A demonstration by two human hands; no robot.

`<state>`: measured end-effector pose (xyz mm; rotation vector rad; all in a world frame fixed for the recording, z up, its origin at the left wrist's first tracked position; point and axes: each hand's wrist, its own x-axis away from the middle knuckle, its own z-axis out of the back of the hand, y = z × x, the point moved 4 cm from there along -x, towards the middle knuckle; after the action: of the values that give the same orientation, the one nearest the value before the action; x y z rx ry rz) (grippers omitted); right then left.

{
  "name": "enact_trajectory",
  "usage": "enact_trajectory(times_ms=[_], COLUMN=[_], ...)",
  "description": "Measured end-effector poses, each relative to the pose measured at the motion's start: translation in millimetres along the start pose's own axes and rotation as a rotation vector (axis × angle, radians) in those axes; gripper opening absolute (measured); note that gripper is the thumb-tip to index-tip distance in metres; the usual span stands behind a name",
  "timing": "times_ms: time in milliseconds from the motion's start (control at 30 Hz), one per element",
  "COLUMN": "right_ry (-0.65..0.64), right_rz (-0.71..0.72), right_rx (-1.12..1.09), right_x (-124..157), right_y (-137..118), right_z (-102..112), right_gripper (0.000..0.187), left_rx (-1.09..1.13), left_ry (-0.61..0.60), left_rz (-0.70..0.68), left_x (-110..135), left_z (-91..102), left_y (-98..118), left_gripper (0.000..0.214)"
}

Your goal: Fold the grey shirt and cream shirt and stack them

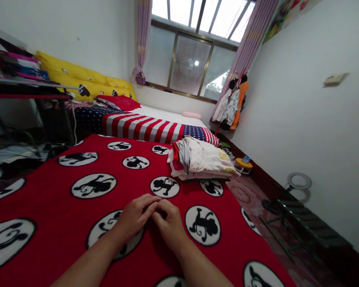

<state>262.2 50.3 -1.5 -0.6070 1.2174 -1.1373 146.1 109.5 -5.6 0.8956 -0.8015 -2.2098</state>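
My left hand (137, 213) and my right hand (170, 223) meet at the fingertips above the red blanket (155, 255), near the middle of the view. Their fingers are bent and held close together, and I see nothing in either hand. White ovals with black monkey figures cover the blanket. Just beyond my hands, toward the right edge of the bed, lies a stack of folded clothes (208, 157). Its top piece is white with yellow marks; grey and red cloth shows at the left side of the stack.
Behind stands another bed with a stars-and-stripes cover (143, 125), a red pillow (122, 103) and a yellow cushion (83, 81). At left is a cluttered desk (26, 85). A dark folding bench (314, 225) and ring light (299, 181) stand right. Clothes (231, 101) hang by the window.
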Motion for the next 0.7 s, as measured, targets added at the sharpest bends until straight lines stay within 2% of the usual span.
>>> enact_trajectory(times_ms=[700], right_ry=[-0.01], right_rz=[-0.039], right_rx=[0.003], right_x=[-0.9], right_y=[-0.5], right_z=[1.6], right_gripper=[0.027], left_rx=[0.014], left_ry=[-0.019], left_rz=[0.008], left_x=[-0.9], left_z=[-0.2], left_y=[0.0], left_gripper=[0.034])
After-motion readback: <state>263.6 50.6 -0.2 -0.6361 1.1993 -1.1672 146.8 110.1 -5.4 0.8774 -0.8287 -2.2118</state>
